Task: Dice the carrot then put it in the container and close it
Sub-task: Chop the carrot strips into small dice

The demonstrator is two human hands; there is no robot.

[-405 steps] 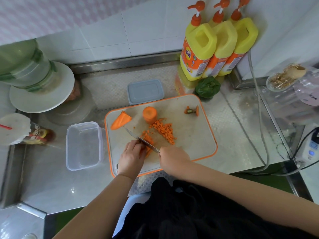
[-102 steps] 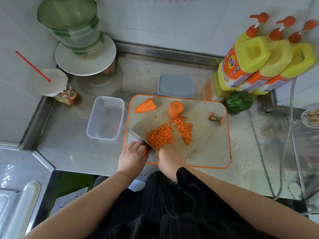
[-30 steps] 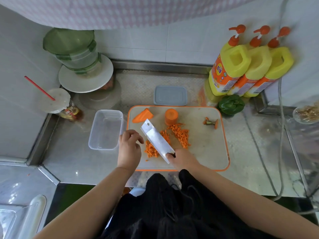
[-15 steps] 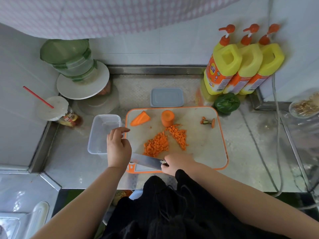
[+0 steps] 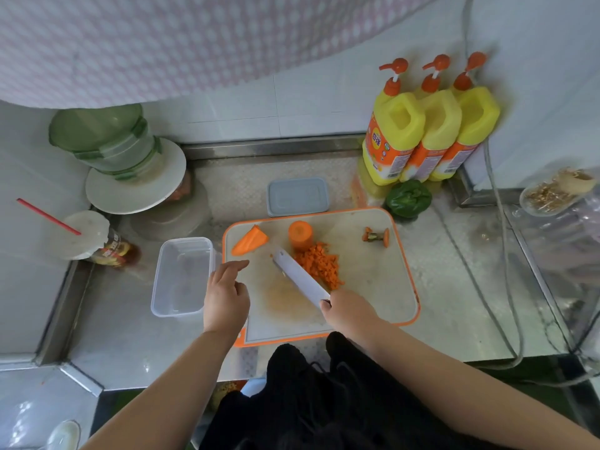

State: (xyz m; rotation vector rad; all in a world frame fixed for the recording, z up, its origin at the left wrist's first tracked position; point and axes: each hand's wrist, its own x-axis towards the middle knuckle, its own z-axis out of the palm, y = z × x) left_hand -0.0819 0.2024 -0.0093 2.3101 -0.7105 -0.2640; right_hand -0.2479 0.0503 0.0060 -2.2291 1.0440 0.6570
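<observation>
Obs., head cam: we see the cutting board (image 5: 373, 287) w/ orange rim on the steel tabletop (image 5: 454, 303). R hand (image 5: 349, 308) is curled round the knife (image 5: 300, 279) handle; blade lies flat-ish across the board, its far edge against the pile of diced carrot (image 5: 319, 264). L hand (image 5: 225, 295) hovers over the board's left edge, fingers loosely extended, holding nothing.

Uncut carrot stump (image 5: 300, 233) stands upright just behind the dice, touching the pile. Wedge-shaped carrot piece (image 5: 248, 243) lies at the board's far-left corner; trimmed carrot end (image 5: 376, 237) sits apart at far right.

Clear container (image 5: 181, 277) sits just left of the board, open; we see no carrot in it. Its grey lid (image 5: 297, 196) lies on the tabletop just behind the board.

Also: green pepper (image 5: 409, 198) near the board's far-right corner, three yellow pump bottles (image 5: 428, 131) behind it, drink cup w/ red straw (image 5: 87, 237) at left.
</observation>
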